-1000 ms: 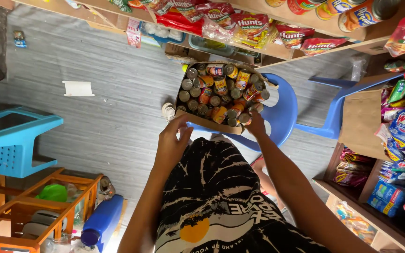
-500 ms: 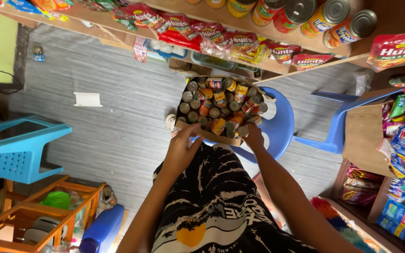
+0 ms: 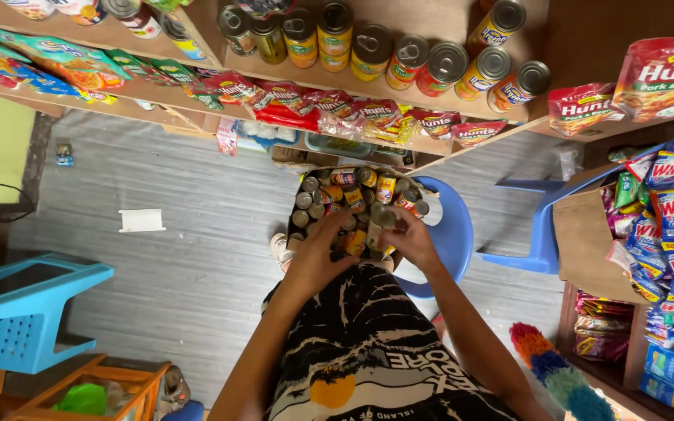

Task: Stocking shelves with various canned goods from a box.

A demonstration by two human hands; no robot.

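Both arms stretched forward, down over box of cans (image 3: 352, 204) resting on blue chair (image 3: 450, 234). Left hand (image 3: 317, 253) cupped on front cans, grip unclear. Right hand (image 3: 411, 238) grip clenched on can (image 3: 381, 218), lifted at box's front right. Risk: box overhangs seat, sideways push could tip it, spill cans onto floor (image 3: 165, 257). Beyond: shelf (image 3: 399, 90) with more tins.

A shallow brown cardboard tray (image 3: 299, 204) packed with small upright tin cans (image 3: 329, 195), silver-lidded with yellow, red and orange labels, is seen resting on a blue plastic chair (image 3: 450, 234). One silver-topped can (image 3: 380, 218) with a pale label is held tilted above the tray's near edge, among the packed rows.
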